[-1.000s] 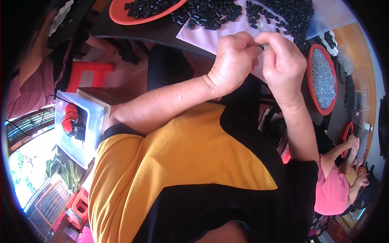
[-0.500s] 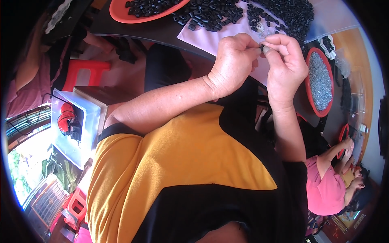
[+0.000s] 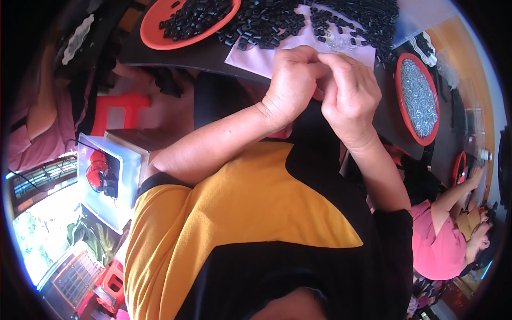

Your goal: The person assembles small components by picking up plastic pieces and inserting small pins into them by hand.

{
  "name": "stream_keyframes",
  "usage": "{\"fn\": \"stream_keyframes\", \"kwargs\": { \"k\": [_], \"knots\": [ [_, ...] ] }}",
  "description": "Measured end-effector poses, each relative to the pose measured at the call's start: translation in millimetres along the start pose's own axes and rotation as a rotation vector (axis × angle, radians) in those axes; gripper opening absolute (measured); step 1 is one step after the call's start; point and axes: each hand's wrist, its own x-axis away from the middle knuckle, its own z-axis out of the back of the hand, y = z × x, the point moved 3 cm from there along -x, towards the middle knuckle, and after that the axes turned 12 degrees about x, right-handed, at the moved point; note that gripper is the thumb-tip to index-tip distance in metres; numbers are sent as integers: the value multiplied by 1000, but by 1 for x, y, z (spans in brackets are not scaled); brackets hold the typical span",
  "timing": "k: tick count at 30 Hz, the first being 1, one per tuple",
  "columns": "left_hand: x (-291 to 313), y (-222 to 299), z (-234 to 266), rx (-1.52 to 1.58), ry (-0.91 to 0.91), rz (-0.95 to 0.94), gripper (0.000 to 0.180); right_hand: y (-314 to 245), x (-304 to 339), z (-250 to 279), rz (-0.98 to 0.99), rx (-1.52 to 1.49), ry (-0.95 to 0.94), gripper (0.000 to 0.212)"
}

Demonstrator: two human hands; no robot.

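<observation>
My left hand [image 3: 294,88] and my right hand [image 3: 352,98] meet over the near edge of a pale pink cloth [image 3: 250,63]. Both are closed, fingers curled together, and whatever they grip is hidden behind the knuckles. Just beyond them, small black plastic pieces [image 3: 266,29] lie heaped across the cloth and the dark table. A few thin, shiny metal bits [image 3: 341,45] rest on the cloth past my right hand. To the right of that hand sits a red oval basin [image 3: 399,88] filled with silver screws [image 3: 418,98].
An orange-red bowl [image 3: 152,40] of black pieces stands at the table's far left. Left of me are a clear plastic bin [image 3: 125,176] with red and black items inside and a red stool [image 3: 109,106]. A person in pink [image 3: 437,240] works at the right.
Both hands have come nearer to me and slightly left, and turned so their backs hide the fingertips. The small black piece pinched between them earlier is out of sight. The whole view has shifted slightly.
</observation>
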Motion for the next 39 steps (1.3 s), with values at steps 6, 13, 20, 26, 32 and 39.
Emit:
{"fn": "stream_keyframes", "kwargs": {
  "k": [6, 13, 20, 26, 32, 39],
  "knots": [
    [-4, -3, 0, -26, 65, -18, 7, 0, 6, -8, 1, 65, 52, 34],
    [-4, -2, -4, 115, 182, 77, 13, -5, 2, -14, -32, 30, 138, 31],
    [-16, 32, 17, -15, 113, 31, 12, 41, -12, -13, -214, -292, -68, 25],
    [-68, 106, 84, -803, 216, -433, 13, 119, -4, -45, -154, 323, -364, 16],
    [-48, 88, 54, -1016, 17, -887, 12, 114, -2, -59, -141, 290, -519, 20],
    [-34, 17, 0, -794, -224, -678, 12, 112, -6, -33, -478, -80, -312, 25]
  ]
}}
